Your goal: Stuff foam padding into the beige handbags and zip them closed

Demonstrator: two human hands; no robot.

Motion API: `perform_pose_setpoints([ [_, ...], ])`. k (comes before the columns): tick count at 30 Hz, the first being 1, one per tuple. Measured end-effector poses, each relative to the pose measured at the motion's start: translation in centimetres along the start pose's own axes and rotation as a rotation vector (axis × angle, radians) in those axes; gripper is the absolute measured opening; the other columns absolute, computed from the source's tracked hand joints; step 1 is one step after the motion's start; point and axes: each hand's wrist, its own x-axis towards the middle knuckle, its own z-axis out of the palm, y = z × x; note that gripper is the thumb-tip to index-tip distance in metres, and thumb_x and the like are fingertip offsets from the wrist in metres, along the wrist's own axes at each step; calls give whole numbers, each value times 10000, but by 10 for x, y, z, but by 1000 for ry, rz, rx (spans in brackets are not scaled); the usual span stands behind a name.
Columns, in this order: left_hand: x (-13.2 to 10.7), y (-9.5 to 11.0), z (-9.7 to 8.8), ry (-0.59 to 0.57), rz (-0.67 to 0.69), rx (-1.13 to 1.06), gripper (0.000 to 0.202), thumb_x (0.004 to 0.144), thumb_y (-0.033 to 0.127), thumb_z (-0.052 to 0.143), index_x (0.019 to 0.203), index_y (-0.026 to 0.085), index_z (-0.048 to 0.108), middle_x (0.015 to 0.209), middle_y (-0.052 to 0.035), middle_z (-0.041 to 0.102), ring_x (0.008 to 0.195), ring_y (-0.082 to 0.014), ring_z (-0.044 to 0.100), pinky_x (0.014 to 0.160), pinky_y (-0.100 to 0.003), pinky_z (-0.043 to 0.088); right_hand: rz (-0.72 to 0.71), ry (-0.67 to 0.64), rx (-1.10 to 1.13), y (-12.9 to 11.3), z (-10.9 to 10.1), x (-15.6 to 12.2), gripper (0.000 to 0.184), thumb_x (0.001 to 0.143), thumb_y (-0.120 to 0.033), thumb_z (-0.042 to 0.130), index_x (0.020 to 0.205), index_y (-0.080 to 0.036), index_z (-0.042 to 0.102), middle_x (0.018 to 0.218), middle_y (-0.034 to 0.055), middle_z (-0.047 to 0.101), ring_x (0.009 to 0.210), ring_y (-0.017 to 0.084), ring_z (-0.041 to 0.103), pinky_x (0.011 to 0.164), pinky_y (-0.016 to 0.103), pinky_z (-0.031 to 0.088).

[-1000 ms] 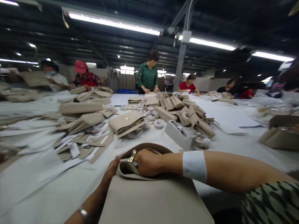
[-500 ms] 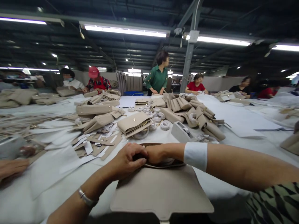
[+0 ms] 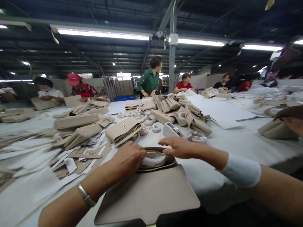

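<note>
The beige bag [image 3: 151,194] lies flat on the near surface [image 3: 205,186], the left hand [image 3: 129,157] curled tight on its mouth's left rim, the right hand [image 3: 180,147] flat with fingers spread on the right rim, so holding both rims steady should keep the white stuffing [image 3: 152,159] seated evenly.

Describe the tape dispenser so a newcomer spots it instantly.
On the long white table, look just beyond the wearer's right hand. The tape dispenser sits there, before the beige bag heap: the only pale grey plastic wedge among soft bags and round rolls.
</note>
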Motion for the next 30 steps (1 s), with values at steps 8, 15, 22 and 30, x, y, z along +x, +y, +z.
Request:
perform_pose_setpoints([
  [8,27,28,-5,-103,-41,-345,187,881,324,457,844,201,593,735,4,612,629,-126,519,575,-225,334,24,280,389,32,59,-13,399,927,-456,305,651,-188,410,637,-20,405,637,130,398,617,264,334],
  [15,45,26,13,-156,31,-377,312,942,322,347,798,171,579,701,0,596,580,-99,473,554,-200,336,80,130,803,37,58,-18,389,843,-533,464,740,-159,497,650,-23,426,611,113,366,582,251,302],
  [22,64,23,25,-170,150,-12,207,855,155,432,773,177,620,725,-48,671,578,-141,562,542,-240,331,143,196,1039,35,67,-15,268,787,-425,518,780,-157,532,671,-9,479,619,122,415,570,248,315],
  [30,71,11,27,-176,197,7,194,819,188,516,666,170,634,596,-20,635,480,-100,478,498,-234,285,94,259,1136,37,79,-19,275,799,-384,537,879,-130,607,755,21,595,672,139,507,627,256,364],
])
